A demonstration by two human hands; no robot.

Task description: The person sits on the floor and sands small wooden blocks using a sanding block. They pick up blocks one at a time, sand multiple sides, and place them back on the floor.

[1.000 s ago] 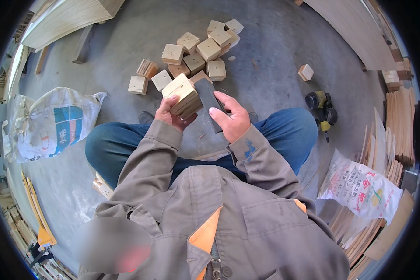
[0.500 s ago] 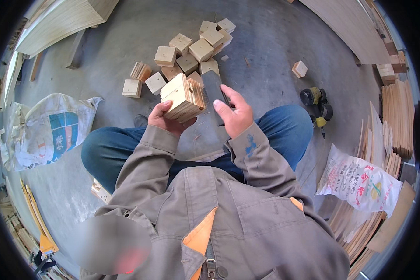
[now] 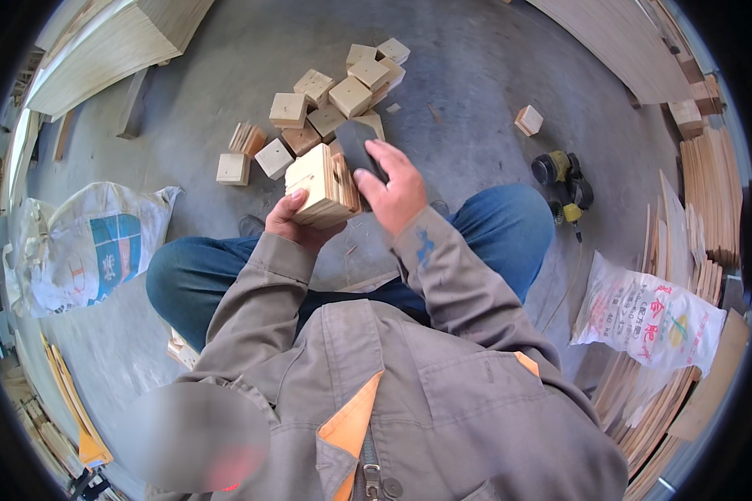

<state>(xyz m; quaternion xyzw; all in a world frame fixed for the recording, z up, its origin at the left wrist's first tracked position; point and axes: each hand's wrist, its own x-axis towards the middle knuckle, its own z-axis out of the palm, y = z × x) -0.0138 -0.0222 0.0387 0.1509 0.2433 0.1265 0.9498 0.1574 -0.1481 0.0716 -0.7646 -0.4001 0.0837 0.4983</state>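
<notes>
My left hand [image 3: 295,222] is closed around the lower left of a pale plywood block [image 3: 311,182], whose layered edges face right. In my right hand [image 3: 395,189] is a dark grey, flat sanding block [image 3: 358,144], gripped between thumb and fingers. It stands tilted against or very near the layered right side of the plywood block; whether the two touch is hard to tell. Beyond my hands, several similar wooden blocks [image 3: 351,97] lie in a loose heap on the floor.
To the right, a yellow-green and black power tool [image 3: 564,179] with a cord lies near a single wooden block [image 3: 528,121]. White sacks flank me, one left [image 3: 83,242] and one right [image 3: 647,316]. Wood strips [image 3: 708,196] are stacked at the right; large boards [image 3: 113,54] stand far left.
My right hand has moved left with the sanding block, bringing it closer over the plywood block's right side. The plywood block has turned slightly in my left hand.
</notes>
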